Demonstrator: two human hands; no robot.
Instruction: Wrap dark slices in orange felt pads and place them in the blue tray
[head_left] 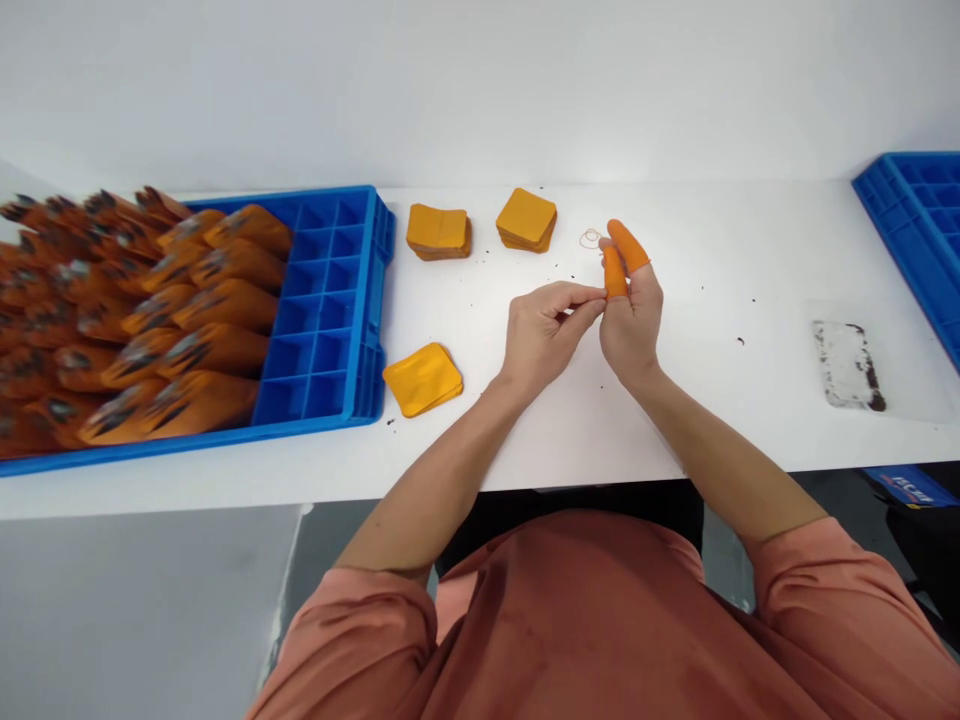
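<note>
Faces a white wall (480, 90). Works at a white worktop (757, 240). Has a large blue compartment tray (366, 290) at left, packed over much of its length with orange pouches (225, 310), dark at their open ends and blurred toward the left edge; shows square compartments at right end. Wears a salmon-coloured shirt (585, 620). Has a second blue compartment tray (900, 200) at far right, cut off by frame edge.

Brings both hands together over mid-worktop. Holds right hand (634, 325) upright, two digits raised with tips slightly apart, gripping nothing visible. Reaches across with left hand (547, 330), thumb and index fingers pinched closed on lower edge of near orange finger cot.

Includes a clear film (849, 365) with dark smudges, lying flat near right tray. Includes three stacks of flat mustard-yellow pieces: back-left stack (439, 230), back-middle stack (527, 218), front stack (424, 380) just beside left tray.

Has near orange finger cot (615, 275) and far orange finger cot (627, 245) on right-hand digits. Shows thin rubber bands (591, 238) on worktop just behind the cots. Shows dark specks (740, 341) scattered about.
</note>
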